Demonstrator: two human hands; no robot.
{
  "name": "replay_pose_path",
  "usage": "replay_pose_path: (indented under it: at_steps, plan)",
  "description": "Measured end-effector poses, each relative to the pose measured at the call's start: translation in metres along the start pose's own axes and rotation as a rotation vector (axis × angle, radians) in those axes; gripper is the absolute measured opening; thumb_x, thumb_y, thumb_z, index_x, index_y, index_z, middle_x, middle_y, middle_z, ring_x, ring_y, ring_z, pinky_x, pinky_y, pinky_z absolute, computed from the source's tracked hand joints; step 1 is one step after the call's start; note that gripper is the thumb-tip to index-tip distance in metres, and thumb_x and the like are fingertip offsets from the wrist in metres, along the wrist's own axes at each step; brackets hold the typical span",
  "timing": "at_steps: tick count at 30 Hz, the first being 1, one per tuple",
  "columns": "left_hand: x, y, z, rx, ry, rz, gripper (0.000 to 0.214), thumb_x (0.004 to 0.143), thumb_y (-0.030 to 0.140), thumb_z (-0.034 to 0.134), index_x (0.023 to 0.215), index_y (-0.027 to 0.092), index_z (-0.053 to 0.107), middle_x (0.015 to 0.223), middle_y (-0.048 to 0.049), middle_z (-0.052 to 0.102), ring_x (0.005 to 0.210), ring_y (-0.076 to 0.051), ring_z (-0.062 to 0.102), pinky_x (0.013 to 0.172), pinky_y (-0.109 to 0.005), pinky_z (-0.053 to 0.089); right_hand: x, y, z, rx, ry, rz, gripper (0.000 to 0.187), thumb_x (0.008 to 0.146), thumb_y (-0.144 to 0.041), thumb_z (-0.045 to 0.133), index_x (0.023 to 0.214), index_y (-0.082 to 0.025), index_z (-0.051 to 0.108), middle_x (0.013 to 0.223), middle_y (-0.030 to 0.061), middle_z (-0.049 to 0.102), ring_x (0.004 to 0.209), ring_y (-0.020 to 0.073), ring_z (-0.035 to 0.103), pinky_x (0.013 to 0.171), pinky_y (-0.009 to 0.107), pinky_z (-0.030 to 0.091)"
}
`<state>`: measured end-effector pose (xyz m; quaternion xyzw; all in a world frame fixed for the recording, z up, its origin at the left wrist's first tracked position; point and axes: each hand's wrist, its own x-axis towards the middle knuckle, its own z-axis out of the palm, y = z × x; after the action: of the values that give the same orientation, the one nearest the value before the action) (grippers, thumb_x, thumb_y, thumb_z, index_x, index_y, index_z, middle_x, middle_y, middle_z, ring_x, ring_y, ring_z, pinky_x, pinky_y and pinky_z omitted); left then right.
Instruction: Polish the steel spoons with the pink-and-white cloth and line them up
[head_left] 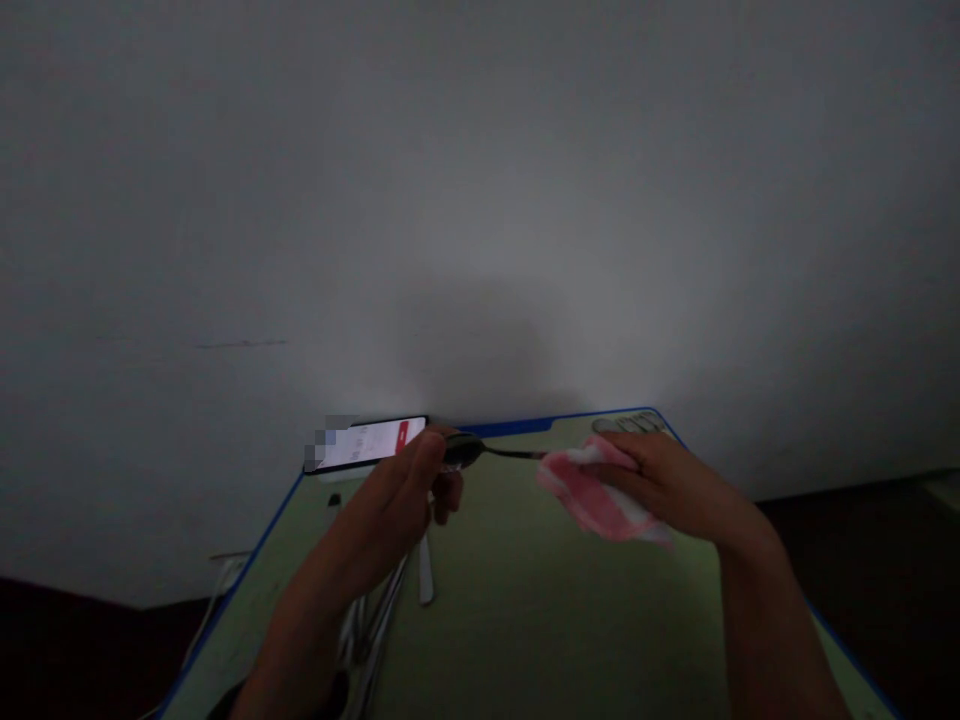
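My left hand pinches the bowl end of a metal spoon held level above a green table. My right hand is closed on a pink and white cloth wrapped round the spoon's handle end. Under my left forearm lie several more pieces of metal cutlery on the table.
A phone with a lit screen leans at the table's far left edge against a plain grey wall. A blue rim borders the table. Something metallic lies at the far right corner. A white cable hangs off the left side.
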<state>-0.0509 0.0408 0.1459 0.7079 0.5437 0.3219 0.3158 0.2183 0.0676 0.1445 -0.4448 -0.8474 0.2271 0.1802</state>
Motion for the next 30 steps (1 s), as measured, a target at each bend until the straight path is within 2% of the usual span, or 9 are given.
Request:
replay_pose_path:
  at_steps: [3,5,7,11,14,16,23,30]
  plan:
    - [0.002,-0.003,0.004,-0.043,-0.003,-0.07,0.057,0.093,0.048,0.015,0.098,0.014,0.06,0.061,-0.0018,0.056,0.05,-0.012,0.048,0.041,-0.02,0.036,-0.002,0.0,0.0,-0.058,0.04,0.033,0.028,0.088,-0.039,0.041,0.074,-0.018,0.053,0.07,-0.0013,0.058,0.064,0.011,0.049,0.058,0.023,0.03]
    - [0.003,-0.008,0.004,0.017,-0.019,-0.074,0.054,0.092,0.048,0.021,0.1,0.016,0.063,0.063,-0.0015,0.057,0.05,-0.012,0.049,0.041,-0.019,0.036,-0.004,0.0,0.001,-0.067,0.019,0.042,0.027,0.087,-0.038,0.044,0.071,-0.018,0.052,0.069,-0.0014,0.057,0.063,0.0106,0.049,0.057,0.023,0.029]
    - [0.004,-0.014,0.004,0.052,-0.089,-0.044,0.049,0.092,0.048,0.025,0.106,0.019,0.062,0.069,-0.0016,0.06,0.055,-0.012,0.052,0.045,-0.019,0.039,-0.005,-0.001,0.002,-0.065,-0.03,0.043,0.026,0.086,-0.036,0.045,0.07,-0.018,0.051,0.068,-0.0012,0.057,0.062,0.0103,0.048,0.055,0.022,0.027]
    - [0.001,-0.017,0.005,0.072,-0.211,0.038,0.04,0.092,0.044,0.03,0.121,0.028,0.053,0.091,-0.0016,0.065,0.071,-0.014,0.058,0.064,-0.024,0.047,-0.006,-0.006,0.003,-0.065,-0.126,0.079,0.027,0.086,-0.037,0.044,0.071,-0.017,0.054,0.069,0.0007,0.058,0.063,0.0114,0.049,0.055,0.023,0.027]
    - [-0.002,-0.013,0.004,0.128,-0.233,0.073,0.035,0.09,0.042,0.039,0.122,0.033,0.051,0.113,0.0001,0.061,0.096,-0.017,0.057,0.083,-0.029,0.044,-0.008,-0.011,0.004,-0.094,-0.154,0.108,0.029,0.085,-0.041,0.046,0.071,-0.017,0.056,0.069,0.0013,0.059,0.063,0.0119,0.049,0.054,0.023,0.027]
    - [-0.004,-0.012,0.002,0.166,-0.234,0.078,0.035,0.088,0.042,0.045,0.122,0.033,0.051,0.12,-0.0001,0.058,0.104,-0.019,0.054,0.088,-0.031,0.041,-0.009,-0.012,0.003,-0.112,-0.161,0.114,0.031,0.084,-0.043,0.046,0.069,-0.017,0.056,0.067,0.0007,0.058,0.062,0.0115,0.048,0.053,0.023,0.026]
    - [-0.003,-0.009,-0.001,0.174,-0.239,0.07,0.036,0.084,0.039,0.053,0.118,0.027,0.053,0.109,-0.0028,0.062,0.09,-0.018,0.058,0.076,-0.028,0.045,-0.009,-0.014,0.003,-0.117,-0.159,0.111,0.031,0.083,-0.044,0.048,0.068,-0.018,0.055,0.066,-0.0008,0.057,0.061,0.0105,0.048,0.053,0.023,0.025]
    - [-0.006,0.0,0.003,0.158,-0.235,0.084,0.034,0.084,0.039,0.052,0.115,0.026,0.055,0.107,-0.0037,0.062,0.091,-0.019,0.057,0.078,-0.031,0.045,-0.008,-0.017,0.002,-0.11,-0.177,0.1,0.034,0.084,-0.045,0.047,0.067,-0.017,0.055,0.062,-0.0013,0.054,0.057,0.0095,0.045,0.051,0.023,0.024]
